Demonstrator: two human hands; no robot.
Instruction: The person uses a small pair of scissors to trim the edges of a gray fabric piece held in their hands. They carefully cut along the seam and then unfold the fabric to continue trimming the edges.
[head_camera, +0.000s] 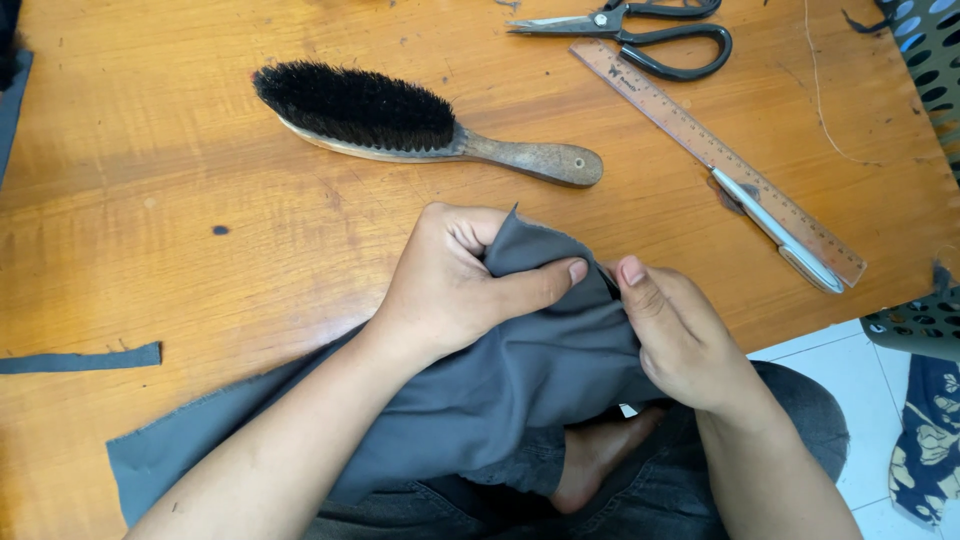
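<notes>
Two bare hands pinch one piece of grey cloth at the near edge of a wooden table.

Seen from the head camera looking down: the left hand (450, 285) is closed on a raised fold of the grey cloth (520, 375), thumb pressed along the top; the right hand (680, 335) touches it just beside, thumb and fingers closed on the same fold. The cloth hangs from the grip toward the person's lap and spreads left over the table (200, 260). Beyond the grip lies one black-bristled brush (400, 120) with a wooden handle. Farther off and to the right are one pair of black-handled scissors (640, 30), one brown ruler (715, 150), and one white pen (780, 232) resting on it. Far left of the grip lies one narrow grey strip (80, 358). No packages or signs show.
</notes>
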